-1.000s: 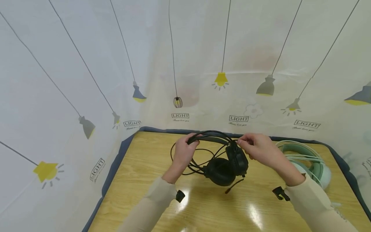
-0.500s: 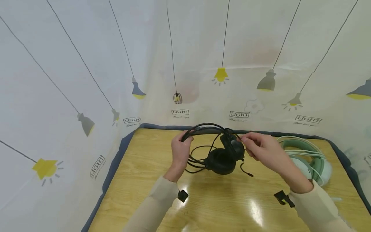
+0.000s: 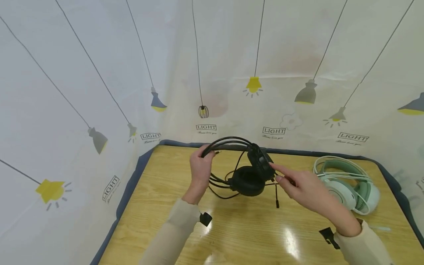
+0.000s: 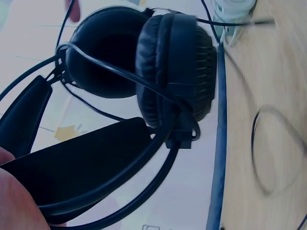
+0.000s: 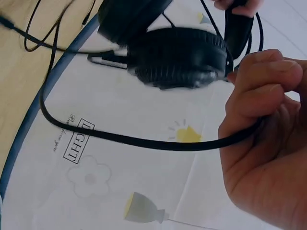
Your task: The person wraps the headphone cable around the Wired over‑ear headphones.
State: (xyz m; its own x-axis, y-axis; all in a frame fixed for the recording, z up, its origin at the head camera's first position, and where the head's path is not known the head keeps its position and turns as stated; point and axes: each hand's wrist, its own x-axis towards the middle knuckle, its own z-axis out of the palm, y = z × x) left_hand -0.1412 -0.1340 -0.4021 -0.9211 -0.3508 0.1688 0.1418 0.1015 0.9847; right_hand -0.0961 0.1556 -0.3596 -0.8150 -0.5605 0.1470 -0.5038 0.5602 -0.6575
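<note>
My left hand [image 3: 200, 169] grips the headband of a black headset [image 3: 248, 181], holding it above the table. In the left wrist view, the two ear cups [image 4: 175, 72] sit close together, and the thumb presses the padded band [image 4: 81, 163]. My right hand [image 3: 309, 191] is at the right ear cup, its index finger extended to the cup's outer side. In the right wrist view, a black cable [image 5: 144, 142] runs into the palm under the curled fingers. A thin microphone boom [image 3: 277, 201] hangs below the cups. A small plug end [image 3: 217, 152] shows beside my left hand.
A mint-green headset [image 3: 369, 195] with its pale cable wound round it lies on the wooden table [image 3: 159, 228] at the right. A small pale strip [image 3: 381, 228] lies in front of it. A cloth printed with lamps [image 3: 232, 55] rises behind the table.
The headset has moved slightly left and up, held by my left hand. My right hand has slid down along the ear cup and its index finger has straightened. The microphone boom has swung to hang down.
</note>
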